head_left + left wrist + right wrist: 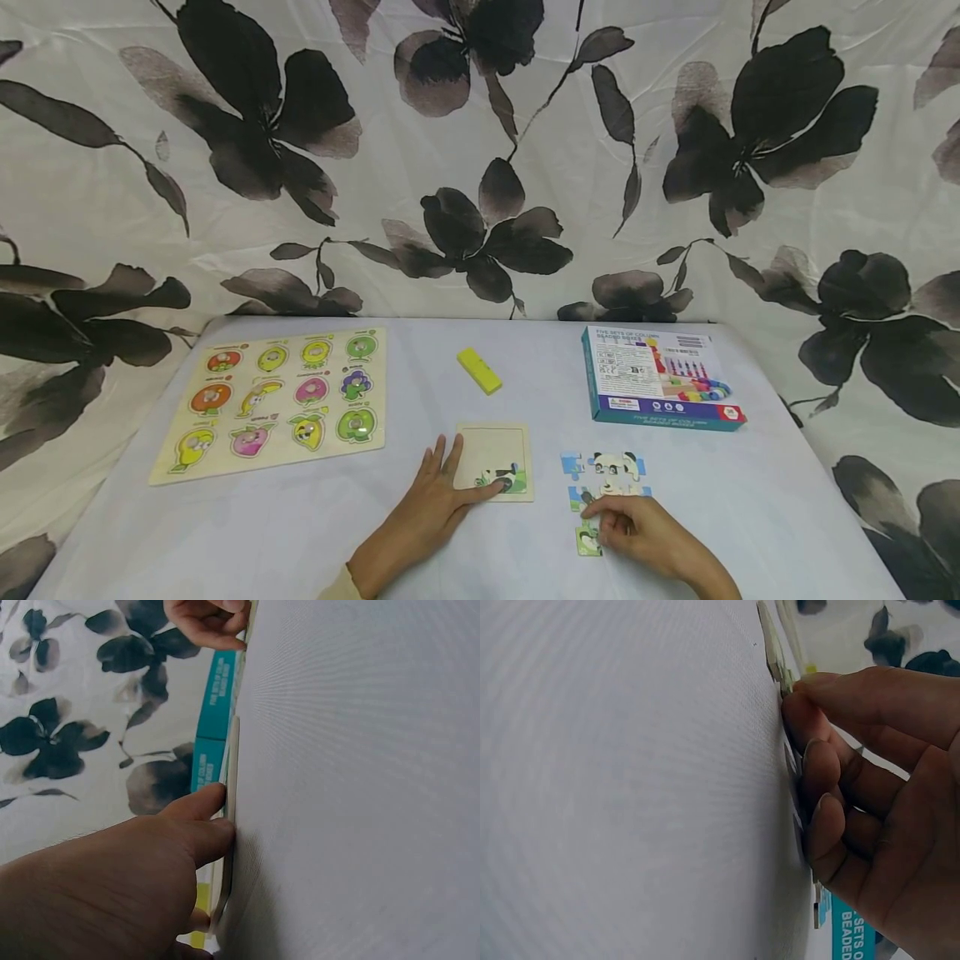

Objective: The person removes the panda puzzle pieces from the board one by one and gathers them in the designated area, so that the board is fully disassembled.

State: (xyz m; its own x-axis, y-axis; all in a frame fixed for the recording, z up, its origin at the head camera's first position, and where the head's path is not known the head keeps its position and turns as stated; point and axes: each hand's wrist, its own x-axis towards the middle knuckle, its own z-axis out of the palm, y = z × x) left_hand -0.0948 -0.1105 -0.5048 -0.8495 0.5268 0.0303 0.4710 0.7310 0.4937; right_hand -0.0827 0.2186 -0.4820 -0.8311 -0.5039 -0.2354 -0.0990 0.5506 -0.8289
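Observation:
My left hand (pixel 427 508) lies on a small wooden puzzle tray (pixel 472 446), its fingers spread over the left side. The thumb presses on fitted panda puzzle pieces (pixel 517 479) along the tray's lower edge. In the left wrist view, the fingers of the left hand (pixel 150 855) touch the thin tray (pixel 232 765) edge-on. To the right, my right hand (pixel 645 533) pinches a puzzle piece (pixel 775 645) between thumb and index finger, its other fingers curled. Loose pieces lie around it: a panda face (pixel 617 471), a blue piece (pixel 572 463) and a green piece (pixel 587 542).
A large fruit puzzle board (pixel 277 408) lies at the left. A yellow block (pixel 479 371) sits behind the tray. The teal beaded-boxes carton (pixel 660 379) stands at the back right. A flowered cloth (pixel 480 125) hangs behind the white table (pixel 262 533).

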